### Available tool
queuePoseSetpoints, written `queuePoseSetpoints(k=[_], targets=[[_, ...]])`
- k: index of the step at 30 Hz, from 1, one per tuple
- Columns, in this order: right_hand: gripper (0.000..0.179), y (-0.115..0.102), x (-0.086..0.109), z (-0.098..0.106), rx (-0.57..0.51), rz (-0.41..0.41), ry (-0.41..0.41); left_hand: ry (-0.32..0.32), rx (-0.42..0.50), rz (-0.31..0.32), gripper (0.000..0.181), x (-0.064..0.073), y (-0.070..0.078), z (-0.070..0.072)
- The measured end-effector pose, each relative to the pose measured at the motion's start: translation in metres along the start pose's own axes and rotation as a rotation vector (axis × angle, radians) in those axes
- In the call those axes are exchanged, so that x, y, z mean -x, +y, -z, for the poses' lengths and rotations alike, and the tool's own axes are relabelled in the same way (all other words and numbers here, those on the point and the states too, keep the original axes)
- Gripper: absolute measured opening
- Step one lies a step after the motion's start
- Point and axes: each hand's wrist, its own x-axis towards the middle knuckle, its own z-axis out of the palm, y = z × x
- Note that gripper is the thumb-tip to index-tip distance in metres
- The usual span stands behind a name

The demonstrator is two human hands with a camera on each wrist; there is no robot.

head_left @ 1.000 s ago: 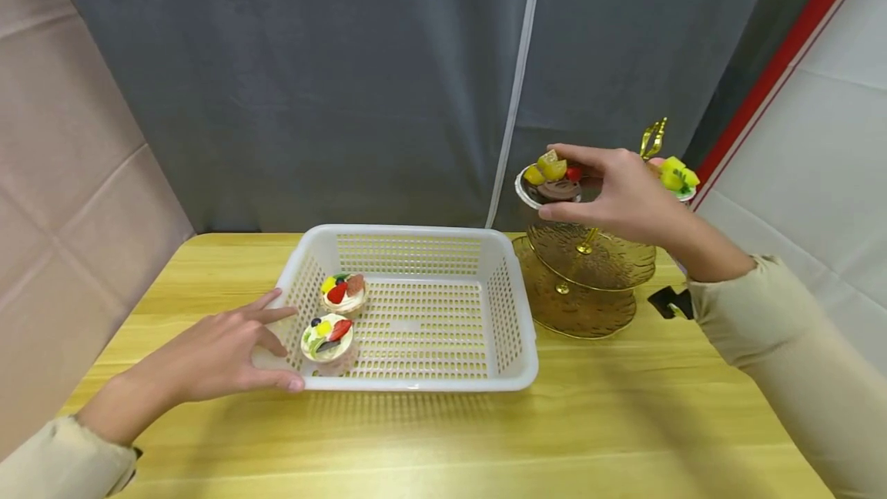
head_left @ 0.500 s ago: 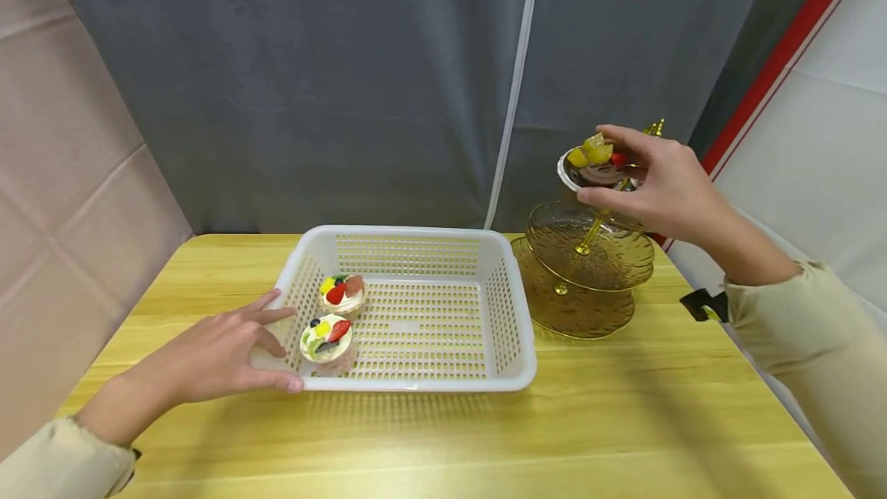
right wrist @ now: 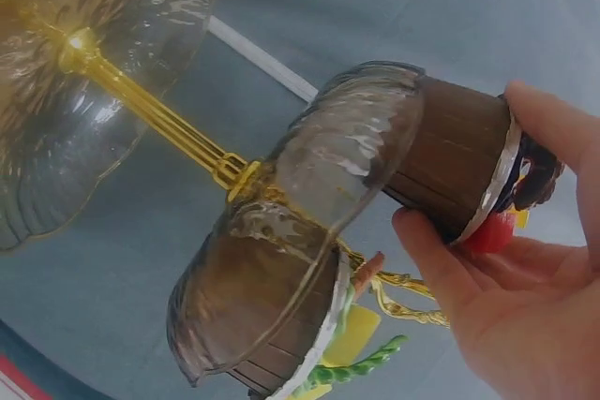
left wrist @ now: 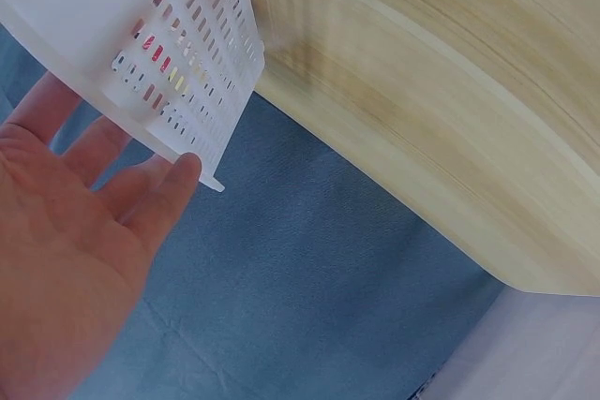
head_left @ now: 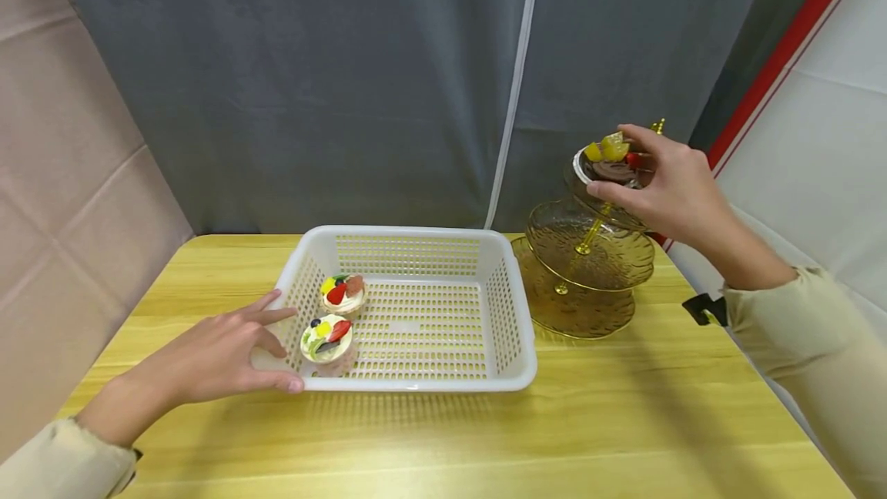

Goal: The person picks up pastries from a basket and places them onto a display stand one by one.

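Observation:
My right hand holds a chocolate cupcake by its silver-edged rim, thumb on the near side. Yellow fruit and a red berry top it. In the right wrist view the brown cup sits right at the small top plate of a tiered glass stand. Another cupcake with yellow fruit and a green sprig is on that plate, hidden by my hand in the head view. My left hand rests with spread fingers over the left rim of a white plastic basket.
Two fruit-topped cream tarts sit at the basket's left end. The stand's two lower amber plates rise just right of the basket on a wooden table. A grey curtain hangs behind, and a white panel stands at the right.
My right hand has carried the chocolate cupcake to the right, from beside the stand to its top plate. The left hand and the basket have stayed put.

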Motion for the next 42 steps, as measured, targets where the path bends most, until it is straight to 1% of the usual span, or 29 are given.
queuePoseSetpoints(k=[3, 6, 10, 12, 15, 18, 22, 25, 33, 38, 42], targets=[[0.083, 0.001, 0.000, -0.003, 0.012, -0.018, 0.005, 0.000, 0.002, 0.002, 0.055, 0.000, 0.000, 0.000], [0.084, 0.003, 0.000, -0.007, 0.026, -0.022, -0.010, 0.000, 0.002, 0.004, 0.055, 0.000, 0.000, -0.001], [0.084, 0.005, 0.001, -0.013, 0.073, 0.018, -0.027, -0.003, 0.003, 0.007, 0.055, 0.000, -0.001, -0.001], [0.083, 0.004, 0.000, -0.014, 0.095, 0.048, -0.022, -0.002, 0.002, 0.007, 0.055, 0.000, -0.001, -0.002], [0.069, 0.002, -0.001, -0.016, 0.110, 0.087, -0.006, 0.000, 0.000, 0.003, 0.055, -0.001, 0.000, -0.001], [0.055, -0.001, -0.002, -0.018, 0.095, 0.099, 0.008, 0.001, 0.001, 0.003, 0.054, -0.001, 0.000, -0.001], [0.053, -0.005, -0.001, -0.021, 0.072, 0.064, 0.013, -0.003, 0.004, 0.009, 0.055, -0.001, 0.000, -0.001], [0.051, -0.007, 0.001, -0.024, 0.070, 0.037, 0.034, -0.006, 0.005, 0.012, 0.055, -0.001, 0.001, -0.001], [0.024, -0.007, 0.005, -0.029, 0.087, 0.039, 0.120, -0.009, 0.006, 0.012, 0.056, 0.000, 0.002, 0.000], [0.022, -0.009, 0.010, -0.029, 0.093, 0.019, 0.149, -0.009, 0.002, 0.014, 0.056, 0.000, 0.003, 0.002], [0.021, -0.010, 0.011, -0.031, 0.069, 0.045, 0.187, -0.006, -0.001, 0.012, 0.056, 0.000, 0.002, 0.002]])
